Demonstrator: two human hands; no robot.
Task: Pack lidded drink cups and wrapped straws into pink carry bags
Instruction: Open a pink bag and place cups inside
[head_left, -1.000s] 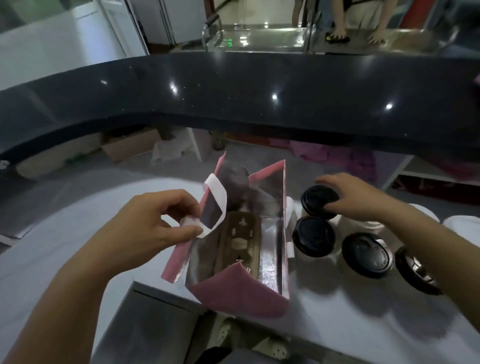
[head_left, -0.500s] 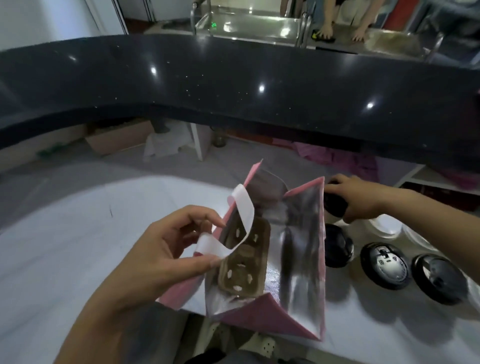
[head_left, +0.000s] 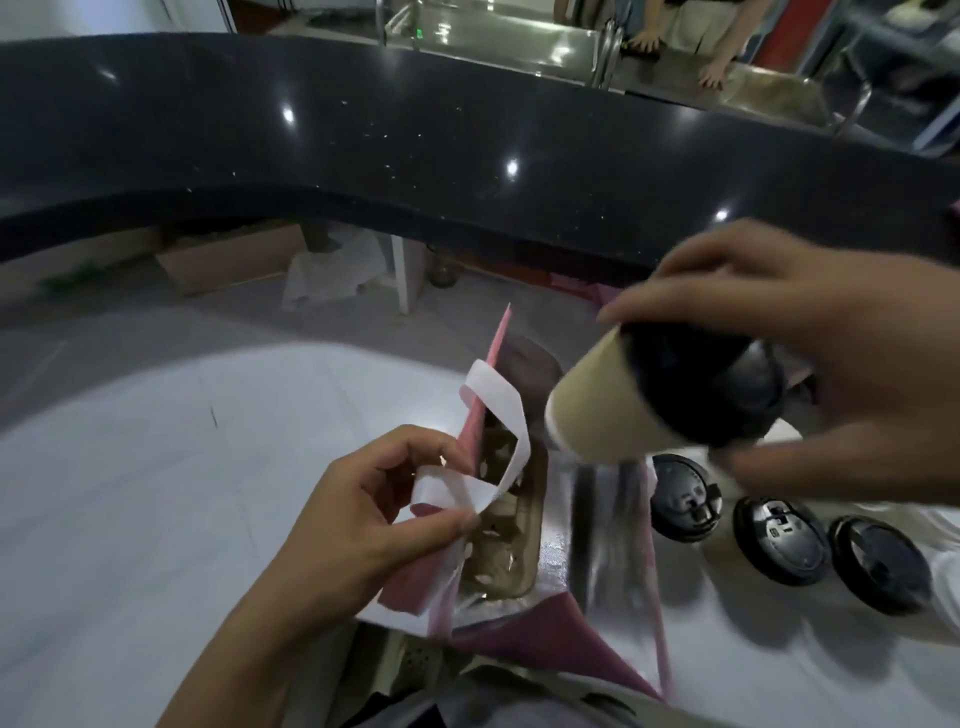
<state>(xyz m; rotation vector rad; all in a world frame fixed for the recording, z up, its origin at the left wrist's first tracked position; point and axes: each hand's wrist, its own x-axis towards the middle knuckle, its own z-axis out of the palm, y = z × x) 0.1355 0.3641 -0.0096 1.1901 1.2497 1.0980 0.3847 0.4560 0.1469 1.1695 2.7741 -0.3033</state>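
Open pink foil-lined carry bag stands on the white worktop, with a brown moulded-pulp cup tray inside it. Left hand pinches the bag's left rim at its white paper handle. Right hand holds a tilted tan paper cup with black lid above the bag's mouth. Three black-lidded cups stand in a row right of the bag. Curved black stone counter lies behind.

The pink bag stands open, shiny silver inside, with a brown cup tray at the bottom. A tan cup with a black lid is up in the air, tipped over the bag. Three more lidded cups stand beside the bag.
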